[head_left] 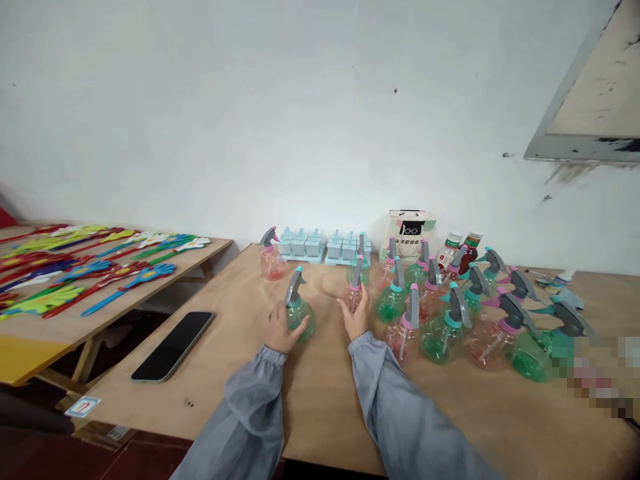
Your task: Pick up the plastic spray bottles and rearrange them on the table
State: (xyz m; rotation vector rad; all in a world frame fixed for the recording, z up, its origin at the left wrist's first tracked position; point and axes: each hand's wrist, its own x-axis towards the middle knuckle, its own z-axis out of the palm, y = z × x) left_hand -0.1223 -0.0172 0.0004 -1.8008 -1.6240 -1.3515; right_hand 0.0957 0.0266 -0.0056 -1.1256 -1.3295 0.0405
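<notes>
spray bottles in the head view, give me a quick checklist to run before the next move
1. Left hand grip on the green spray bottle: ok, the fingers wrap its body.
2. Right hand grip on the pink spray bottle: ok, the fingers close round its lower part.
3. Both held bottles upright: ok, the triggers are on top.
4. Spray heads screwed tight: cannot tell.
5. Phone apart from both hands: ok, it lies flat, off to the left near the table edge.
6. Right sleeve free of the bottle cluster: cannot tell, the nearest one stands close beside it.
</notes>
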